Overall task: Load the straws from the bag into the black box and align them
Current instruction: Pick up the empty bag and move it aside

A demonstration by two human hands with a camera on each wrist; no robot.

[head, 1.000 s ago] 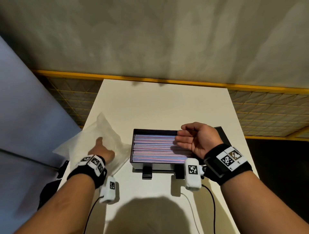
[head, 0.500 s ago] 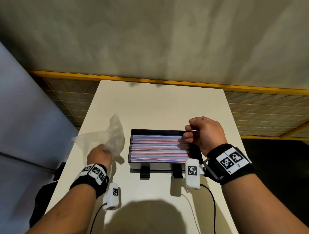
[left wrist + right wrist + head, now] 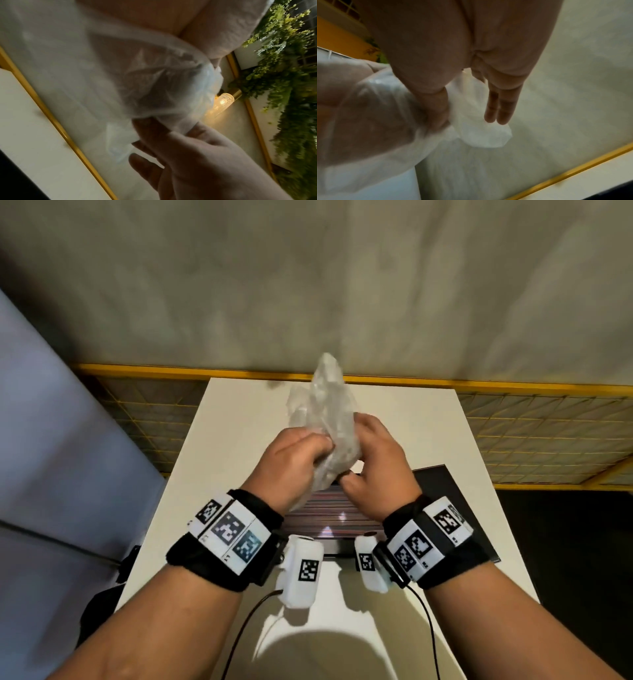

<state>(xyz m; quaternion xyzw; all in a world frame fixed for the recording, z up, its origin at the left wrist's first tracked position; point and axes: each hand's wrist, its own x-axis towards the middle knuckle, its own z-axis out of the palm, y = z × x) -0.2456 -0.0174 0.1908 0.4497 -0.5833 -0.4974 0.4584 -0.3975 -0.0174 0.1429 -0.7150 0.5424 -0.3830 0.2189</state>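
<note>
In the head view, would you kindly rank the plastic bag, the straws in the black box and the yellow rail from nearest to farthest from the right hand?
1. Plastic bag: gripped by the right hand.
2. Straws: just below the hand, in the black box.
3. Yellow rail: beyond the table's far edge.

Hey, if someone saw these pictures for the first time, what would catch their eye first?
Probably the crumpled translucent plastic bag, held up at centre frame between the left hand and right hand, both gripping it. Just below the hands sits the black box on the white table, packed with level rows of striped straws.
</note>
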